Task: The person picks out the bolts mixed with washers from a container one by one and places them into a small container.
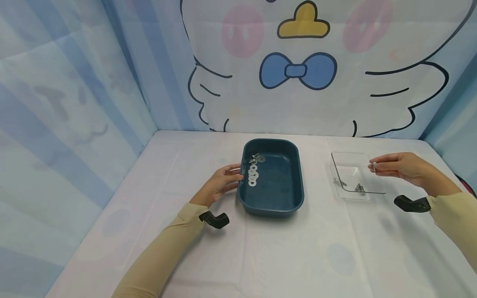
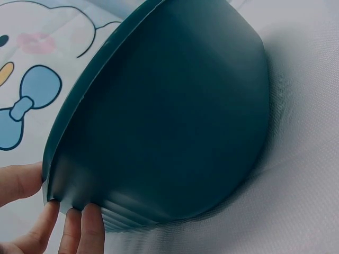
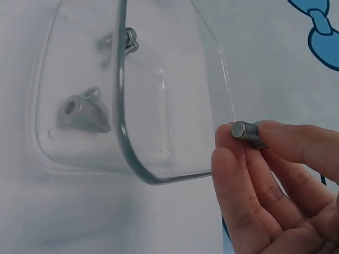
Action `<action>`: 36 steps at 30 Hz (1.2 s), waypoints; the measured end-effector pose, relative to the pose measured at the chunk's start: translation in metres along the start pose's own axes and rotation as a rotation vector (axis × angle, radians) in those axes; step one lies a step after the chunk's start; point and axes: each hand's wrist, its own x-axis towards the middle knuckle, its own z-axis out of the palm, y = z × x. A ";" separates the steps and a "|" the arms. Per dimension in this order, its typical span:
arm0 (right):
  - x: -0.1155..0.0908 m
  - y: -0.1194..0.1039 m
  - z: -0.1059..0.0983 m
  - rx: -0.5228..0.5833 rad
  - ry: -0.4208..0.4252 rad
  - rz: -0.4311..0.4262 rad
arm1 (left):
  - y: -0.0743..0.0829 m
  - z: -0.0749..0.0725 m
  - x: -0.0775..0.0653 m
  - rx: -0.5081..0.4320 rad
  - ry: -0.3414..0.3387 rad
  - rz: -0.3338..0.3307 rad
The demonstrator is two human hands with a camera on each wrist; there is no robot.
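My right hand (image 1: 404, 167) pinches a small metal bolt (image 3: 246, 131) between thumb and fingers, its threaded end showing. It is at the right rim of a clear plastic box (image 1: 337, 169). Inside the box lie a few metal bolts (image 1: 359, 188), some with socket heads. My left hand (image 1: 220, 184) touches the left side of a dark blue bin (image 1: 272, 211), its fingertips against the outer wall and rim in the left wrist view. Along the bin's left floor lies a row of flat washers (image 1: 253, 176), with some bolts (image 1: 254, 159) behind them.
A white cloth (image 1: 298, 256) covers the table. Printed fabric curtains (image 1: 298, 103) stand at the back and sides. Each wrist wears a black strap mount (image 1: 214, 220). The clear box stands to the right of the bin, apart from it.
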 end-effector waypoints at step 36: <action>0.001 -0.009 0.004 -0.140 -0.060 -0.011 | 0.001 0.000 0.000 -0.021 0.001 -0.011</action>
